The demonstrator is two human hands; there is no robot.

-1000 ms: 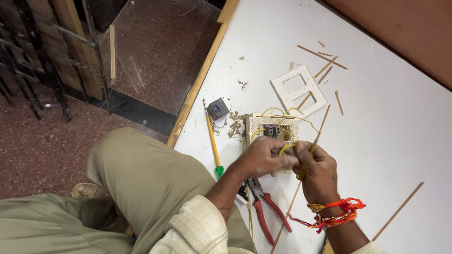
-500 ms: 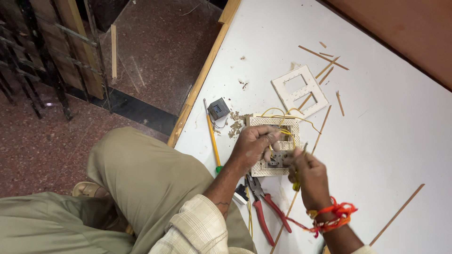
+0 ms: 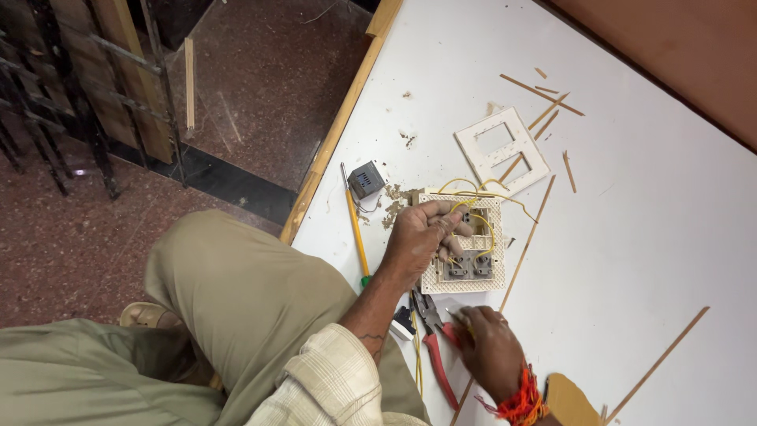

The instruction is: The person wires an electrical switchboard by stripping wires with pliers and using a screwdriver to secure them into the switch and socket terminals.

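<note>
A cream perforated switch plate (image 3: 465,278) with grey modules and looped yellow wires (image 3: 482,192) lies on the white board (image 3: 646,237). My left hand (image 3: 418,237) grips its left side, with fingers pinching a yellow wire over the modules. My right hand (image 3: 490,347), with a red thread band at the wrist, is lower down, its fingers curled on the handle of the red-handled pliers (image 3: 434,347). A small yellowish piece shows at its fingertips.
A white two-window cover frame (image 3: 524,162) lies beyond the plate. A yellow-shafted screwdriver (image 3: 356,233) and a small grey module (image 3: 365,180) sit near the board's wooden edge (image 3: 339,126). Thin wooden sticks (image 3: 527,237) and debris are scattered about. My knee (image 3: 236,276) is at the left.
My right hand left the switch plate and dropped toward me onto the pliers. My left hand stayed on the plate, shifting its grip on the wires.
</note>
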